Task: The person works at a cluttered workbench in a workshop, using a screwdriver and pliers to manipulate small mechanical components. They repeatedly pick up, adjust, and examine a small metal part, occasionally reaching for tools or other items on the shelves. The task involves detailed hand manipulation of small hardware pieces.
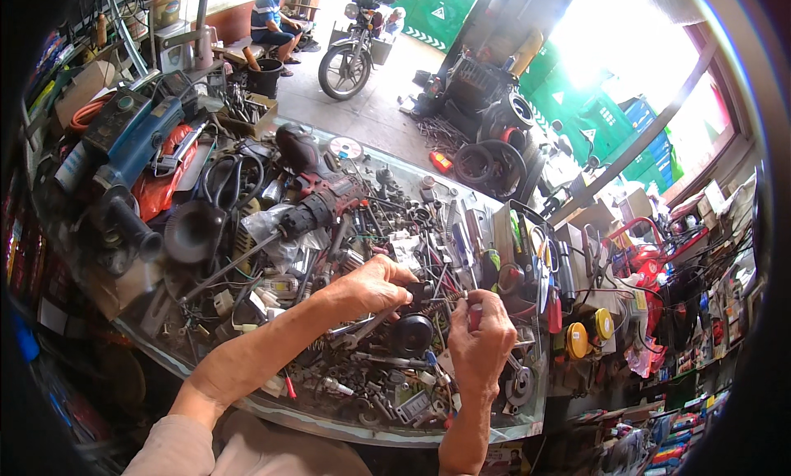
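Observation:
Over the cluttered glass-topped table, my left hand [375, 285] is closed with thumb and fingers pinched on a small black part [422, 293]. Close to its right, my right hand [482, 336] is closed, with its fingertips near that part. Something red [475, 313] shows between the right fingers, mostly hidden, so its kind is unclear. A thin coiled spring [451, 296] seems to lie between the two hands. Beneath them sits a round black disc [411, 335] among loose metal parts. A red and black power drill [321, 206] with a long bit lies left of my hands.
Bolts, tools and wires cover the glass table [515, 431]. Blue bench machinery [140, 142] stands at the left. An open box of tools [527, 237] and yellow tape rolls [577, 340] are at the right. Farther off are a motorcycle [350, 56], tyres [494, 159] and a seated person [273, 23].

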`<action>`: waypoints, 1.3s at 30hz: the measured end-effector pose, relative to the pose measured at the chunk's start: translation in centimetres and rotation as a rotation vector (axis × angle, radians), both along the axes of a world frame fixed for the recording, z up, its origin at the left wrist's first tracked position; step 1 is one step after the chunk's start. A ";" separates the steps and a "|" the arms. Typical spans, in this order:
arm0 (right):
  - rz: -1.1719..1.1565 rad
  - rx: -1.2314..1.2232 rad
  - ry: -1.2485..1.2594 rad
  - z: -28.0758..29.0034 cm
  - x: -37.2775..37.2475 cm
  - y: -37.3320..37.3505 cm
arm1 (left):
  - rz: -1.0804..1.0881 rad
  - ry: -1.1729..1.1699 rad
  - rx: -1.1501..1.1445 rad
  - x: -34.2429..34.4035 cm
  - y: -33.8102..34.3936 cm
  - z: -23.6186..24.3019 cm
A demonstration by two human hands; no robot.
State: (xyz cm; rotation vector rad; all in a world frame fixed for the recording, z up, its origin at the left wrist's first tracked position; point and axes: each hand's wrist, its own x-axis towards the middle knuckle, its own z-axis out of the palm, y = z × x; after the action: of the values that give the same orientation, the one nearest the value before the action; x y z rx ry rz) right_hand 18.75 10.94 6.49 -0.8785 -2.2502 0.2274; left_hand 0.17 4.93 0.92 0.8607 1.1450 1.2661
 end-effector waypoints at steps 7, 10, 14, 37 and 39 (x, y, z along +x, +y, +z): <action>0.085 -0.138 -0.065 -0.9 -0.2 0.0 | -0.032 0.008 0.037 -0.2 -0.1 0.3; 0.150 -0.071 -0.082 -0.9 -0.5 -0.5 | -0.031 0.028 0.094 0.0 0.0 0.1; 0.185 -0.072 -0.154 -0.8 -0.9 -1.1 | -0.045 0.107 0.098 0.0 0.0 0.2; 0.121 -0.114 -0.137 -1.2 -0.7 -0.5 | -0.001 -0.130 -0.013 -0.2 0.0 0.2; 0.122 -0.152 -0.129 -1.3 -0.7 -0.4 | 0.032 -0.155 -0.013 -0.2 -0.1 0.3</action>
State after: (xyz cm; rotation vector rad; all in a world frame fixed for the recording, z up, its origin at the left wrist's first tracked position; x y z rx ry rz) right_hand 18.03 10.51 5.22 -0.8559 -2.4351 0.4135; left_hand -0.04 4.82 1.17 0.7245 1.0456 1.3264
